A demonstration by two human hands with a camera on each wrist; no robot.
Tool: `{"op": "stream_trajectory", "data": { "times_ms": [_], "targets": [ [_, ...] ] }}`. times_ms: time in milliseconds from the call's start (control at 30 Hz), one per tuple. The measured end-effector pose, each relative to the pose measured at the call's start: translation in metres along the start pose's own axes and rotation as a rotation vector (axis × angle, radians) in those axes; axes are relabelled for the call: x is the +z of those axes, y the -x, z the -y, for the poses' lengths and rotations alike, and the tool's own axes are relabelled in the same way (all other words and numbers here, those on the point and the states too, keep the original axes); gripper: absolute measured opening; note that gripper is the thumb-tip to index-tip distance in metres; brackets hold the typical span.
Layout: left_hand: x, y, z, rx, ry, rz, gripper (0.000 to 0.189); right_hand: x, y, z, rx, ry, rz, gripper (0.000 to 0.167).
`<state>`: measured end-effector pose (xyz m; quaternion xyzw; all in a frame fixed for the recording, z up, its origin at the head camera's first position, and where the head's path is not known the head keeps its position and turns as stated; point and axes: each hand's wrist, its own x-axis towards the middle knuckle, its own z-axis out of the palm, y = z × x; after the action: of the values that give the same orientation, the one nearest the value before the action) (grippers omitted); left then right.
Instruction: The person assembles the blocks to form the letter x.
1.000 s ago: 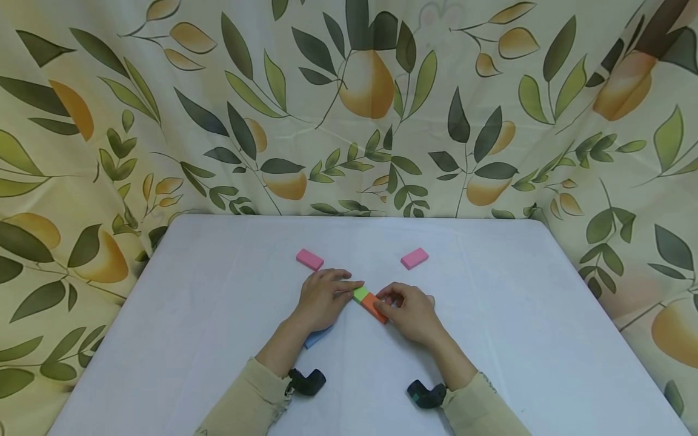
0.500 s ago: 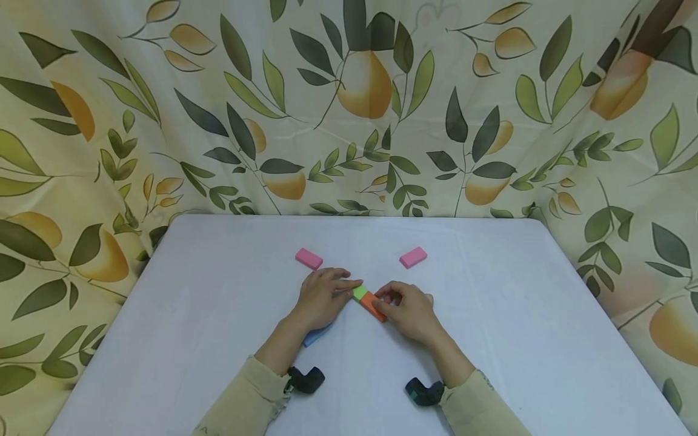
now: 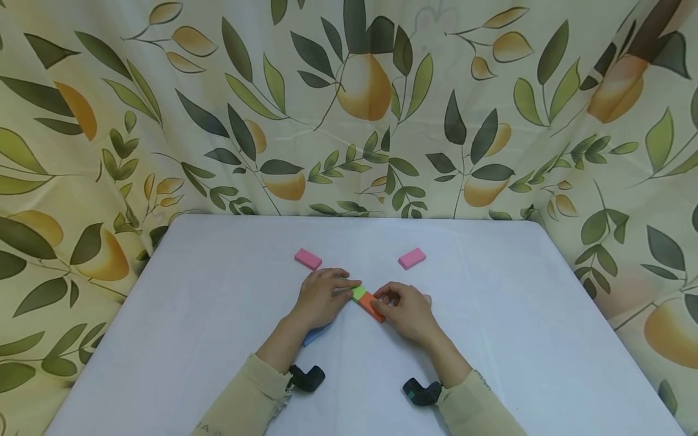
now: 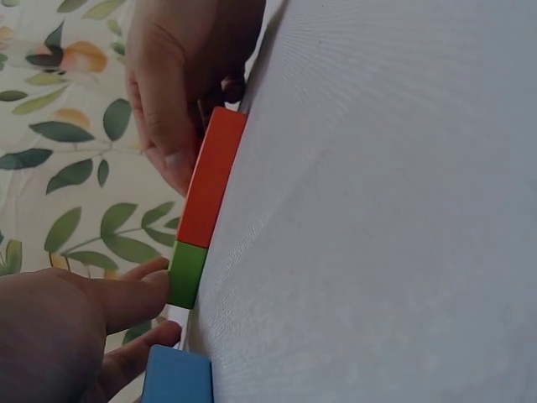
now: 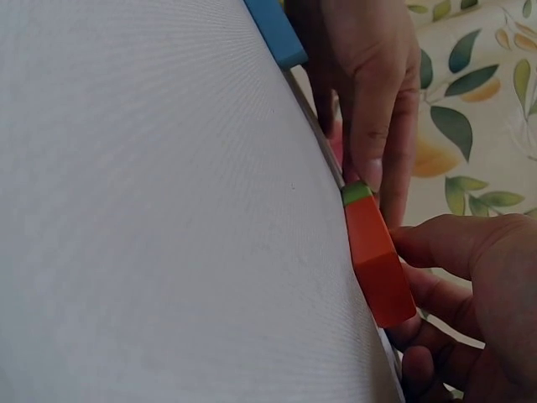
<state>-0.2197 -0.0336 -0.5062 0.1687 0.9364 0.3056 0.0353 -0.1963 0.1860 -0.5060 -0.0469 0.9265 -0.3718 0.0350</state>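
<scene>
An orange block [image 3: 371, 307] and a green block [image 3: 358, 293] lie end to end on the white table, forming one slanted line. My left hand [image 3: 322, 300] pinches the green block at its far-left end, thumb against its side in the left wrist view, hiding part of it. The orange block is between the thumb and fingers of my right hand [image 3: 411, 312], near its lower end. A blue block [image 3: 316, 334] sits under the left wrist, partly covered; its end shows in the left wrist view [image 4: 178, 375].
Two pink blocks lie farther back, a left pink block [image 3: 308, 259] just beyond the left hand and a right pink block [image 3: 412, 258] beyond the right. A pale edge [image 3: 428, 299] peeks out behind the right hand. A leaf-patterned curtain [image 3: 245, 121] hangs behind the table.
</scene>
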Motion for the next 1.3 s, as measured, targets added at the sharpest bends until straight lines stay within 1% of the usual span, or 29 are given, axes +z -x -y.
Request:
{"op": "stream_trajectory", "data": {
  "times_ms": [200, 433, 600, 867, 1000, 1133, 1300],
  "targets": [
    [0.000, -0.001, -0.005, -0.039, 0.006, 0.004, 0.031, 0.000, 0.000, -0.001, -0.003, -0.005, -0.002, 0.011],
    [-0.001, -0.003, -0.006, -0.054, 0.027, -0.011, 0.029, 0.000, -0.001, -0.001, -0.007, -0.008, 0.002, 0.011],
    [-0.001, -0.004, -0.008, -0.084, 0.074, -0.032, 0.023, -0.001, 0.000, 0.002, -0.005, -0.013, 0.004, 0.011],
    [-0.002, -0.005, -0.010, -0.087, 0.098, -0.068, 0.011, -0.001, 0.000, 0.002, 0.003, -0.011, 0.001, 0.011],
    [-0.002, -0.004, -0.012, -0.090, 0.087, -0.073, 0.010, 0.000, 0.000, 0.002, 0.005, -0.018, 0.002, 0.011],
    [-0.003, -0.003, -0.015, -0.093, 0.046, -0.063, 0.011, 0.000, -0.001, 0.002, 0.003, -0.019, -0.002, 0.010],
    [-0.004, -0.002, -0.017, -0.076, 0.011, -0.061, 0.011, 0.000, 0.000, 0.002, 0.000, -0.015, -0.008, 0.010]
  ]
}}
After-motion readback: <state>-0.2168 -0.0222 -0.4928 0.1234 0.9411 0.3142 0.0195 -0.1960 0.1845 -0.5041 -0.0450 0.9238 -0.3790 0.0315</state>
